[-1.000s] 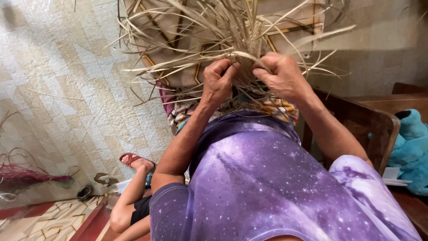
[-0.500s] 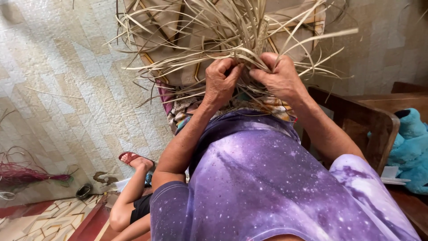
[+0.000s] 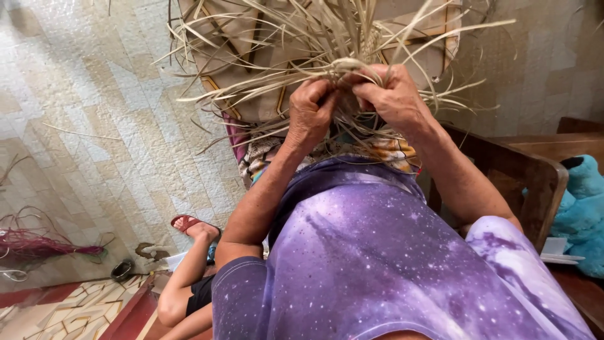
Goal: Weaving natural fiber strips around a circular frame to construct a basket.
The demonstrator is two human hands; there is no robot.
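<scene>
1. You are mid-weave: both hands are bunched together at the middle of the tangle of dry straw strips (image 3: 302,50), which fans out over your lap towards the far side of the scene
2. Your left hand (image 3: 309,113) is clenched on the strips, its knuckles up and its thumb pressed in towards the other hand
3. Your right hand (image 3: 393,97) is closed too, pinching a folded strip (image 3: 347,63) that arches over the tips of both hands; the two hands touch or nearly touch there
4. The worked part itself sits between and under your fingers, so I cannot tell how tight the last crossing is; it looks as if a narrow braided length (image 3: 371,39) stands up just beyond your right hand
5. As I judge it, the step in hand is bending one strip over its neighbours and locking it down
6. The next move calls for a firm hold with the left hand while the right draws the folded strip snug, then picks the next loose strip from the fan without letting the crossing slacken
7. Around you: a wooden chair arm (image 3: 528,170) on the right, a blue plush toy (image 3: 582,214) at the far right, a bundle of pink fibre (image 3: 38,242) on the tiled floor (image 3: 94,126) at the left, and another person's leg with a red sandal (image 3: 187,221) near your left elbow
</scene>
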